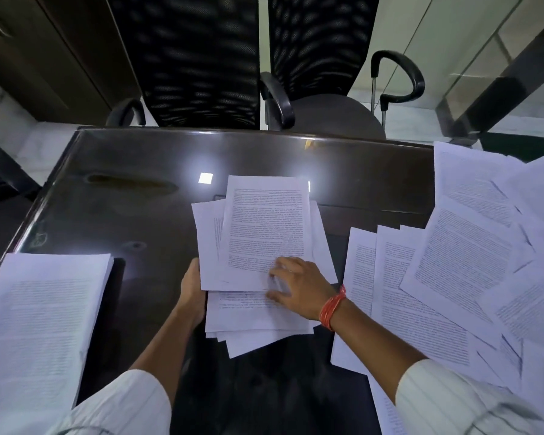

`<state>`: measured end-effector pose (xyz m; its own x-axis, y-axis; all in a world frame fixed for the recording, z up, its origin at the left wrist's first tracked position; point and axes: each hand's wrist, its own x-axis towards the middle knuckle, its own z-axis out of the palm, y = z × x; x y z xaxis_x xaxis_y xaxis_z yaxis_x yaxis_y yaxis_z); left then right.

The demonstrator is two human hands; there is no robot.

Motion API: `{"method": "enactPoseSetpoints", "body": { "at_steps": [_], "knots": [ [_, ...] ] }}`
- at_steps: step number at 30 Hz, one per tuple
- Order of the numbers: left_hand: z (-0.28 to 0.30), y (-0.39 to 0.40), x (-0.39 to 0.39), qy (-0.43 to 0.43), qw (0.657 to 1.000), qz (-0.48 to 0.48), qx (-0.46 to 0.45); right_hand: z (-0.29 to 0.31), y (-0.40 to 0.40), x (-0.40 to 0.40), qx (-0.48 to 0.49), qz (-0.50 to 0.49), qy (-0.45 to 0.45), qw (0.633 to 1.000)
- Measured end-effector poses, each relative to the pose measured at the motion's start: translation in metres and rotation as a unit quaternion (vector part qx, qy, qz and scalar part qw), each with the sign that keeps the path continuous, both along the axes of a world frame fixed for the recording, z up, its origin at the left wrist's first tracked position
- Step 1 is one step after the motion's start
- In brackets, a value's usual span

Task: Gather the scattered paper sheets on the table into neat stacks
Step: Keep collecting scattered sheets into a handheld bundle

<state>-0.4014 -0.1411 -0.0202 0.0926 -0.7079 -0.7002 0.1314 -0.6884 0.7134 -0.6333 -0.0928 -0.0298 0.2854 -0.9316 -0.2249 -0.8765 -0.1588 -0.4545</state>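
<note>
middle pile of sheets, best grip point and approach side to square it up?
Probably the two long side edges of the middle pile, one hand from each side. The sheets are fanned and skewed, corners jutting at the near end. The left hand already holds the left edge; the right hand lies flat on top and could shift to the right edge.

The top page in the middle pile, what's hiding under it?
Under the top page lie more printed sheets, fanned out crookedly on the dark table. Their edges stick out, but their middles are covered. The right hand rests on top; the left hand holds the pile's edge.
</note>
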Motion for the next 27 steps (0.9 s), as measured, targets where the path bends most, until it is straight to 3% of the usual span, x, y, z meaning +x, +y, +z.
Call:
{"method": "enactPoseSetpoints", "body": {
  "at_steps": [4, 7, 9, 11, 13, 15, 20, 27],
  "knots": [
    [0.002, 0.0, 0.003, 0.122, 0.992, -0.012, -0.002, -0.018, 0.007, 0.01, -0.055, 0.057, 0.068, 0.995],
    [0.001, -0.001, 0.003, 0.042, 0.998, -0.04, -0.003, -0.016, 0.009, 0.008, -0.061, 0.044, 0.016, 0.997],
    [-0.004, 0.001, 0.002, -0.008, 0.999, -0.053, -0.006, -0.012, 0.016, 0.006, -0.101, -0.06, -0.047, 0.992],
    [-0.008, 0.003, 0.003, -0.011, 0.998, -0.054, -0.01, -0.006, 0.024, 0.001, -0.122, -0.224, -0.077, 0.964],
    [-0.01, 0.003, 0.005, -0.01, 0.998, -0.061, -0.016, -0.004, 0.023, -0.012, -0.092, -0.354, -0.048, 0.929],
    [-0.013, 0.005, 0.007, -0.009, 0.997, -0.077, -0.018, -0.007, 0.014, -0.026, -0.028, -0.418, 0.015, 0.908],
    [-0.017, 0.007, 0.01, -0.009, 0.996, -0.086, -0.003, -0.009, 0.003, -0.029, 0.036, -0.374, 0.087, 0.923],
    [-0.015, 0.004, 0.014, 0.036, 0.994, -0.103, 0.014, -0.006, -0.001, -0.041, 0.065, -0.39, 0.014, 0.918]
  ]
}}
